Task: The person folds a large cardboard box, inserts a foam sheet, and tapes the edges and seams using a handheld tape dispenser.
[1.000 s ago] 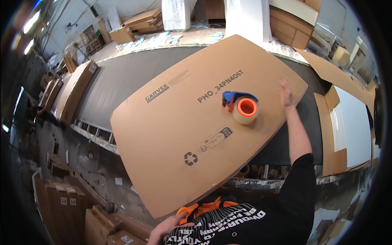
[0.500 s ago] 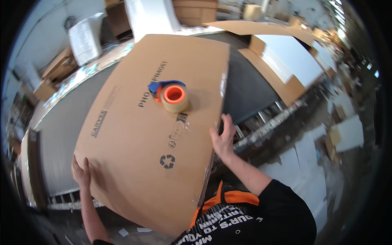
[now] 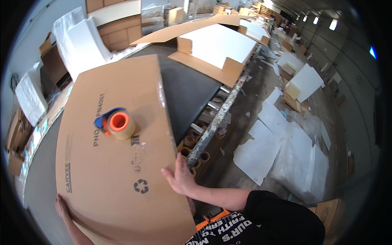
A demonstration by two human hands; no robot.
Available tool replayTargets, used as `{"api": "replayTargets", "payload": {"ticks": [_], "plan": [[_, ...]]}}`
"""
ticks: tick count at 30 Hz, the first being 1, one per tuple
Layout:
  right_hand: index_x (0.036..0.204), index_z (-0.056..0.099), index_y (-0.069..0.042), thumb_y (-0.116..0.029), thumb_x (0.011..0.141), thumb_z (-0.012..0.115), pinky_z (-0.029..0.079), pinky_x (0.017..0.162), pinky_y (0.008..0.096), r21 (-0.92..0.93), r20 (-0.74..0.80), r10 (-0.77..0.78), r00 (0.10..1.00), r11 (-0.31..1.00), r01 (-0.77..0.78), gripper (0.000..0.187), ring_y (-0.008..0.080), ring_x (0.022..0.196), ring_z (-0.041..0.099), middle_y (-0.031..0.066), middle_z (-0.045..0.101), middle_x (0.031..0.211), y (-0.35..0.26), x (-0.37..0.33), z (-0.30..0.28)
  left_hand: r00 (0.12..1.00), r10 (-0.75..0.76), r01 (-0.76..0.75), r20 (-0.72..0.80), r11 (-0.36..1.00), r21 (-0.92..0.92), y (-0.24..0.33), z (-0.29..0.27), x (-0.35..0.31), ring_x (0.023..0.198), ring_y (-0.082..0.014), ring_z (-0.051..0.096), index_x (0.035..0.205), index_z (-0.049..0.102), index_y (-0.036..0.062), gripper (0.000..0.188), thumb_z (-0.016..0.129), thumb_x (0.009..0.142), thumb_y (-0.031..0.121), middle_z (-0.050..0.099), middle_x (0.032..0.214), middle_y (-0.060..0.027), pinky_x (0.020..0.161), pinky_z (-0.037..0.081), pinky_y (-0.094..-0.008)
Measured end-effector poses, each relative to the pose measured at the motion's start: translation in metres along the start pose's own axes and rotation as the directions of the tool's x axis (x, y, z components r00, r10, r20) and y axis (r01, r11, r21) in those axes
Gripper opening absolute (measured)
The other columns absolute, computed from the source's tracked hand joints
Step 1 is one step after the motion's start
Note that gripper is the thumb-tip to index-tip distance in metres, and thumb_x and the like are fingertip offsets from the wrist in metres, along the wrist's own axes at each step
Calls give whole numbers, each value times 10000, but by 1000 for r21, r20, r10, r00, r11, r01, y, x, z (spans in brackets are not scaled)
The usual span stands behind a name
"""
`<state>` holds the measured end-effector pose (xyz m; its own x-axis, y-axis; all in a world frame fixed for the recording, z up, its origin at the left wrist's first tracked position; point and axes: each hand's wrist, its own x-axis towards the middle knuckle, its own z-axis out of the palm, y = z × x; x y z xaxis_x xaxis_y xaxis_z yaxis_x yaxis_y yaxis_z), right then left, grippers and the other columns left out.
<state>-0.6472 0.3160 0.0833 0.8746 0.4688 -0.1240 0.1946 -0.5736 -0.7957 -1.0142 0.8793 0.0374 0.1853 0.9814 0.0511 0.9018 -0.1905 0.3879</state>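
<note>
A large flat cardboard box [image 3: 110, 94] with dark printing slants across the conveyor. My left hand [image 3: 61, 206] holds its near left edge, its fingers partly hidden over the side. At the right edge my right hand [image 3: 181, 179] grips the box, thumb on the top face and the lower fingers out of sight along the side. A tape dispenser [image 3: 109, 119] in blue and orange, with a thick roll of tape on its orange hub, rests on top of the box, touched by neither hand.
The dark conveyor belt [image 3: 183, 81] runs away past a metal side rail [image 3: 220, 112]. Farther along it sits an open carton [image 3: 216, 45] with a white panel. Tape rolls [image 3: 204, 157] lie below the rail. White sheets [image 3: 261, 143] and plastic wrap cover the floor at right.
My view has swung right, so the box and tape dispenser appear farther left and more floor shows. Both hands stay on the box edges; the dispenser keeps its place on top.
</note>
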Motion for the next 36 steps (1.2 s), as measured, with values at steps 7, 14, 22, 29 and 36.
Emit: {"api": "replayTargets", "payload": {"ticks": [7, 14, 22, 29, 36], "plan": [[1548, 43, 104, -585, 974, 540, 298, 1189, 470, -7, 76, -5, 997, 1000, 5, 1025, 474, 1462, 271, 351, 218, 1568, 9, 16, -33, 989, 13, 27, 145, 963, -269, -19, -18, -62, 918, -369, 677, 1111, 703, -47, 619, 439, 996, 502, 727, 999, -235, 830, 509, -473], [1502, 295, 92, -713, 798, 680, 455, 1060, 443, 28, 193, -19, 981, 1000, 14, 1136, 424, 1266, 559, 351, 563, 1320, 35, 87, -110, 977, -201, 199, -75, 980, -26, 22, -41, -260, 834, -381, 685, 1007, 738, -39, 589, 494, 998, 497, 733, 937, -194, 737, 561, -482], [1579, 210, -8, -776, 710, 691, 328, 1175, 420, -222, 241, -211, 947, 938, 266, 1255, 397, 1440, 361, 299, 348, 1546, 86, 148, -193, 931, -331, 318, -154, 942, -102, 111, -17, -489, 1096, -402, 627, 1240, 582, 26, 515, 431, 1007, 459, 662, 1172, -200, 930, 488, -508], [1617, 127, -86, -764, 528, 812, 61, 1240, 567, -486, 794, -317, 518, 180, 855, 1454, 493, 1522, 11, 217, 60, 1676, 68, 16, -232, 758, -262, 94, -597, 950, -297, 105, 14, -526, 1175, -401, 523, 1304, 528, -7, 562, 434, 1025, 471, 550, 1238, -236, 1005, 404, -490], [1263, 593, -66, -166, 924, 535, 431, 1102, 483, -554, 90, -980, 175, 97, 827, 358, 363, 1262, 570, 147, 618, 1328, 153, 27, -179, 884, 191, -97, -427, 968, 233, 116, -5, -533, 1290, -438, 402, 1319, 549, -1, 607, 593, 949, 478, 423, 1425, -269, 1085, 330, -535]]}}
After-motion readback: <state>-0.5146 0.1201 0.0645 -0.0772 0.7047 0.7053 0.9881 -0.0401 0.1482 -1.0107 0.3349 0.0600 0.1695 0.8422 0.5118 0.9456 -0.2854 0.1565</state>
